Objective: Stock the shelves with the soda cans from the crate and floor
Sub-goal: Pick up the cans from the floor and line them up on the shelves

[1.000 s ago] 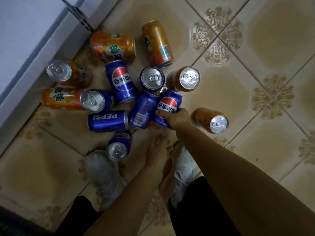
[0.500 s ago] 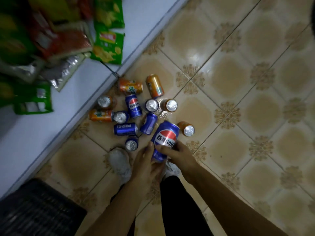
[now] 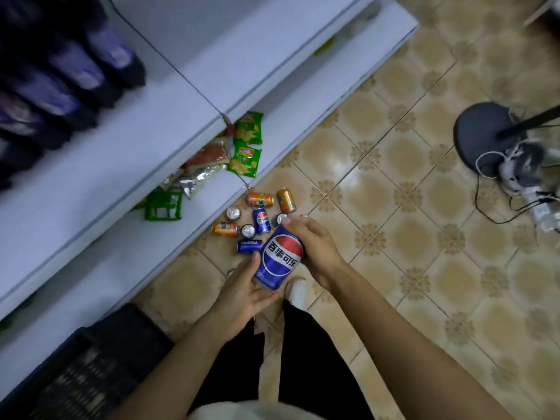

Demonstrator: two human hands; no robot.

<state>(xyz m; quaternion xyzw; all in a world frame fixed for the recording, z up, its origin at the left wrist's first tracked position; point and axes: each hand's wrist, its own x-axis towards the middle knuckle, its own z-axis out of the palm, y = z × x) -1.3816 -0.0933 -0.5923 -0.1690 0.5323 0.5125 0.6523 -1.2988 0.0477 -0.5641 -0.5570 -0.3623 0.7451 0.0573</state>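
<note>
A: Hands, both clasping one can [image 3: 280, 258]: right hand [image 3: 315, 250] wraps its top end, left hand [image 3: 242, 294] cups its base, above the floor [image 3: 394, 207].

B: Handling?

A: Probably rigid, smooth, fairly heavy if full; grip the sidewall. Other cans [image 3: 260, 220] lie below, beside the shelf [image 3: 136, 153]; crate [image 3: 91, 374] lower left.

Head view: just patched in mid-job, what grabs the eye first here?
The blue Pepsi can at centre frame, held up between the left hand and the right hand. Beyond it, a cluster of orange and blue cans lies on the tiled floor against the foot of the white shelves. A dark crate sits at lower left.
</note>
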